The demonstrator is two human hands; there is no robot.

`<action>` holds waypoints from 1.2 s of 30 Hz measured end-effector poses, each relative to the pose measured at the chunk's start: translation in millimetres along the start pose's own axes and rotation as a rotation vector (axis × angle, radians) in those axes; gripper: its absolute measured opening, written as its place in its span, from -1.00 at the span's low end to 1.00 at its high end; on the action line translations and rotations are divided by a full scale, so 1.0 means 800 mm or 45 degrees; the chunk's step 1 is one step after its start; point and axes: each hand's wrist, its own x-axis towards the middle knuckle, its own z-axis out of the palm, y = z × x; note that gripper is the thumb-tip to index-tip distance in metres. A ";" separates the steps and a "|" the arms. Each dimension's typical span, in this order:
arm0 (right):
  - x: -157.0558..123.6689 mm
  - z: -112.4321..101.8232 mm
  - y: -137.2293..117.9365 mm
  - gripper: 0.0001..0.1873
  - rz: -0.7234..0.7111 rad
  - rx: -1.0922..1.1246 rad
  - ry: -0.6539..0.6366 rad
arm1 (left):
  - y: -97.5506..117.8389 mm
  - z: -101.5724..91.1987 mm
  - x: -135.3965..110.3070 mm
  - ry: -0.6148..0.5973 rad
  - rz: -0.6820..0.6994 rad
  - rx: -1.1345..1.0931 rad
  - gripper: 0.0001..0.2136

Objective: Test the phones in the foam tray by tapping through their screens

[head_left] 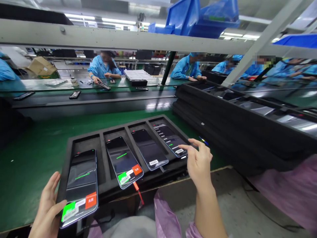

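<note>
A black foam tray [105, 158] with compartments bears several smartphones. The leftmost phone [83, 185] shows a green and a red button, and its lower end juts over the tray's front edge. My left hand [47, 208] is at the tray's left side, fingers apart, its thumb at that phone's green button. A similar screen lights the second phone [122, 162], from which a red-tipped cable [138, 191] runs down. The third phone [148, 148] has a dark screen with a white label. My right hand [199, 162] points its index finger at the rightmost phone [170, 140], which displays a list.
Black foam trays [210, 122] are stacked at the right on the green bench [37, 142]. Beyond lies a conveyor [111, 99] with phones on it. Co-workers in blue [104, 67] sit across. Overhead, a shelf beam [111, 38] carries blue bins [195, 19].
</note>
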 end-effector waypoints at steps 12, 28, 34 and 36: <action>-0.012 0.001 0.005 -0.49 -0.008 0.078 0.112 | 0.012 0.005 -0.008 0.037 -0.071 -0.087 -0.36; -0.014 -0.001 0.010 -0.50 -0.071 0.039 0.129 | 0.016 0.013 -0.016 0.123 -0.080 0.003 -0.40; -0.012 0.003 0.003 -0.55 -0.197 0.072 0.009 | 0.017 0.013 -0.016 0.083 -0.048 -0.002 -0.34; -0.011 0.003 0.003 -0.53 -0.173 0.076 0.062 | 0.014 0.013 -0.015 0.077 -0.011 0.000 -0.34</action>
